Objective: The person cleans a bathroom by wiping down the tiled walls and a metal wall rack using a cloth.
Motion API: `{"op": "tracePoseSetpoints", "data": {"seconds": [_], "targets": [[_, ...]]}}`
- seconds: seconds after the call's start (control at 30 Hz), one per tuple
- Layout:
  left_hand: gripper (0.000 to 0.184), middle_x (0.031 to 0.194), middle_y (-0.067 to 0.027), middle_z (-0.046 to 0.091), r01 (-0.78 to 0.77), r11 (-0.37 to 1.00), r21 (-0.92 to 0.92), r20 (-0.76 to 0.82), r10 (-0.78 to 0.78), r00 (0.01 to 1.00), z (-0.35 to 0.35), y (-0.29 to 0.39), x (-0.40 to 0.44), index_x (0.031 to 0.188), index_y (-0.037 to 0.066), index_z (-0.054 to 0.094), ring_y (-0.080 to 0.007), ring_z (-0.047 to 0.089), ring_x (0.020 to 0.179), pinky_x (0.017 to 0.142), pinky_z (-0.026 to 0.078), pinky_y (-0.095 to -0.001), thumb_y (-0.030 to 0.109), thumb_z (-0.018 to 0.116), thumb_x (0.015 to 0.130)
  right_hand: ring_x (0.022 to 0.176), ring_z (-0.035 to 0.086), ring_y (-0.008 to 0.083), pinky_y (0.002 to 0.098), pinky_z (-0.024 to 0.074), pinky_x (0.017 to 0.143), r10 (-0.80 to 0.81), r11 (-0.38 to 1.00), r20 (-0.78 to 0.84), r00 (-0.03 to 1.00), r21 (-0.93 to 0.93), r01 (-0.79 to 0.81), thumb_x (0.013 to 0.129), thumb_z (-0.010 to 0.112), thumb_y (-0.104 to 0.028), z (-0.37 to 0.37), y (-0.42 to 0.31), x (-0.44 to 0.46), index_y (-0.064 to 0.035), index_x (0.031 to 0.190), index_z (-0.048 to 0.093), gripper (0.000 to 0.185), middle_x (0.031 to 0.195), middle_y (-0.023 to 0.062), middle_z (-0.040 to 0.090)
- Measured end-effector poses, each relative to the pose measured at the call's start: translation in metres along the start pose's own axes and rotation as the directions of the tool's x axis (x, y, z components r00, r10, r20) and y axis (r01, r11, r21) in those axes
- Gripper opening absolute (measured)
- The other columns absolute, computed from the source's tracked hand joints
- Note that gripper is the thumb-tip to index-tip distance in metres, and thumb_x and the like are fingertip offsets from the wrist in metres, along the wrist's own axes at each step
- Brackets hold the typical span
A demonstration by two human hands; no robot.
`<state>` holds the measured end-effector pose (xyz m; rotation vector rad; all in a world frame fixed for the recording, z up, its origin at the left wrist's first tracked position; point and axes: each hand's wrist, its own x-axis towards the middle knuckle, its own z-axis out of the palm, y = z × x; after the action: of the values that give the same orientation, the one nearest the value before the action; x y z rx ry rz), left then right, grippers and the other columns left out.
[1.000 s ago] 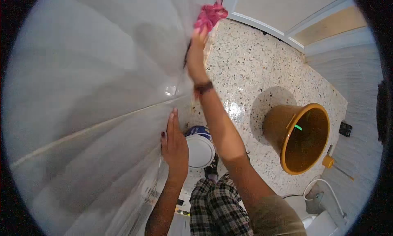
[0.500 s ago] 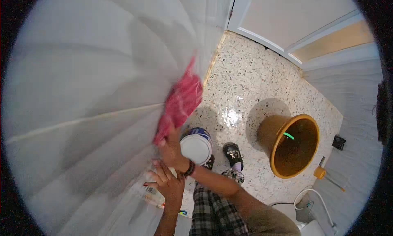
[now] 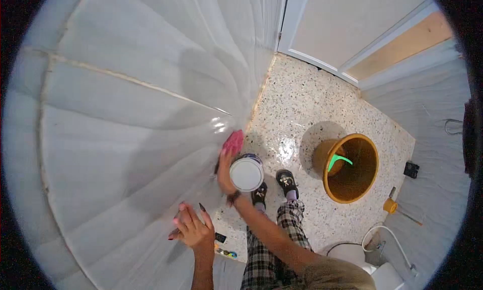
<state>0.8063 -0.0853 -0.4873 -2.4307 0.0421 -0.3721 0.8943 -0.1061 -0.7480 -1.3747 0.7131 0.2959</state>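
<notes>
A pink cloth (image 3: pixel 233 141) is under the fingers of my right hand (image 3: pixel 225 171), pressed against the grey marbled wall (image 3: pixel 151 154) low down. My right hand wears a dark band at the wrist and is beside a white-lidded bucket (image 3: pixel 246 174) on the floor. Lower and to the left, my left hand (image 3: pixel 193 228) has its fingers spread near the wall, with nothing in it.
An orange-brown bucket (image 3: pixel 322 156) with a green item (image 3: pixel 339 160) inside stands on the speckled floor (image 3: pixel 302 93). The door (image 3: pixel 352 28) is at the top right. A toilet (image 3: pixel 347 255) with a white hose sits at the lower right. My shoes are beside the white-lidded bucket.
My right hand has brought the cloth from far up near the door down toward the white-lidded bucket, and the cloth now looks bunched. My left hand has moved down and its fingers have spread.
</notes>
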Motion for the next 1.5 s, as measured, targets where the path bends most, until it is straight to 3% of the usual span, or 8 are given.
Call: {"op": "tracePoseSetpoints", "data": {"seconds": [0.23, 0.37, 0.47, 0.57, 0.73, 0.93, 1.1, 1.5], "targets": [[0.045, 0.132, -0.0013, 0.043, 0.061, 0.993, -0.1, 0.134, -0.047, 0.99, -0.014, -0.003, -0.004, 0.117, 0.006, 0.055, -0.0279, 0.04, 0.115, 0.1, 0.005, -0.0582, 0.035, 0.052, 0.083, 0.129, 0.011, 0.0382, 0.0431, 0.0091, 0.105, -0.861, 0.489, 0.146, 0.488, -0.03, 0.872, 0.09, 0.04, -0.038, -0.016, -0.25, -0.068, -0.0006, 0.135, 0.016, 0.064, 0.138, 0.0242, 0.013], [0.045, 0.132, 0.0017, 0.043, 0.061, 0.993, -0.099, 0.142, -0.046, 0.989, -0.037, -0.017, 0.003, 0.12, 0.007, 0.053, -0.0261, 0.04, 0.115, 0.099, 0.008, -0.0591, 0.035, 0.05, 0.084, 0.123, 0.025, 0.0347, 0.0406, 0.0165, 0.103, -0.626, 0.748, -0.233, 0.744, 0.093, 0.658, 0.092, 0.035, -0.035, -0.031, -0.291, 0.059, 0.0033, 0.131, 0.025, 0.056, 0.133, 0.0227, 0.028], [0.048, 0.133, 0.0, 0.041, 0.044, 0.997, -0.059, 0.099, -0.038, 0.994, -0.04, -0.03, 0.001, 0.123, 0.005, 0.049, -0.03, 0.039, 0.115, 0.099, 0.008, -0.0598, 0.035, 0.05, 0.085, 0.124, 0.026, 0.0338, 0.0395, 0.0167, 0.104, -0.347, 0.905, -0.182, 0.92, 0.193, 0.379, 0.093, 0.031, -0.034, -0.013, -0.147, 0.1, 0.0036, 0.13, 0.028, 0.053, 0.135, 0.0224, 0.029], [0.053, 0.135, -0.0061, 0.038, 0.064, 0.995, -0.073, 0.159, -0.052, 0.986, -0.047, -0.029, -0.005, 0.125, 0.001, 0.044, -0.0343, 0.033, 0.119, 0.099, 0.002, -0.0598, 0.036, 0.046, 0.086, 0.129, 0.016, 0.0339, 0.0403, 0.0105, 0.106, -0.396, 0.892, -0.059, 0.916, -0.259, 0.369, 0.093, 0.027, -0.039, -0.003, -0.014, 0.022, 0.0028, 0.135, 0.016, 0.06, 0.141, 0.0212, 0.015], [0.075, 0.142, -0.0174, 0.02, 0.173, 0.818, -0.548, 0.051, -0.174, 0.983, -0.035, -0.034, -0.022, 0.134, -0.004, 0.024, -0.0351, 0.003, 0.134, 0.096, -0.017, -0.0584, 0.054, 0.01, 0.089, 0.13, 0.001, 0.0441, 0.0488, 0.0077, 0.106, -0.467, 0.874, 0.303, 0.83, 0.015, 0.486, 0.09, 0.038, -0.037, -0.015, -0.159, -0.161, -0.0109, 0.14, 0.005, 0.065, 0.141, 0.0267, -0.003], [0.081, 0.141, -0.0117, 0.025, 0.012, 0.94, -0.34, -0.038, -0.027, 0.999, -0.033, -0.045, -0.006, 0.134, 0.001, 0.028, -0.0305, 0.001, 0.135, 0.095, -0.024, -0.0519, 0.056, -0.005, 0.085, 0.13, 0.009, 0.0407, 0.046, 0.0066, 0.107, -0.868, 0.459, 0.142, 0.476, -0.133, 0.878, 0.085, 0.044, -0.025, -0.001, -0.192, -0.053, 0.0051, 0.134, 0.017, 0.063, 0.138, 0.0264, 0.017], [0.074, 0.14, -0.0007, 0.032, -0.032, 0.978, -0.206, 0.18, 0.07, 0.981, -0.036, -0.03, 0.011, 0.132, 0.007, 0.037, -0.0327, 0.014, 0.132, 0.098, -0.019, -0.053, 0.054, 0.002, 0.088, 0.129, 0.01, 0.0423, 0.0461, 0.0086, 0.107, -0.29, 0.957, -0.072, 0.954, -0.047, 0.287, 0.085, 0.044, -0.023, -0.024, -0.11, 0.053, 0.005, 0.132, 0.02, 0.059, 0.137, 0.0273, 0.016], [0.076, 0.14, -0.0043, 0.03, -0.011, 0.994, -0.105, 0.258, 0.038, 0.965, -0.023, -0.027, -0.012, 0.134, 0.01, 0.034, -0.0323, 0.015, 0.131, 0.096, -0.022, -0.0543, 0.056, -0.002, 0.086, 0.127, 0.012, 0.0451, 0.0461, 0.0124, 0.105, -0.672, 0.652, 0.239, 0.701, -0.257, 0.713, 0.085, 0.041, -0.018, 0.002, -0.139, -0.082, 0.0044, 0.129, 0.026, 0.052, 0.135, 0.0286, 0.015]]}}
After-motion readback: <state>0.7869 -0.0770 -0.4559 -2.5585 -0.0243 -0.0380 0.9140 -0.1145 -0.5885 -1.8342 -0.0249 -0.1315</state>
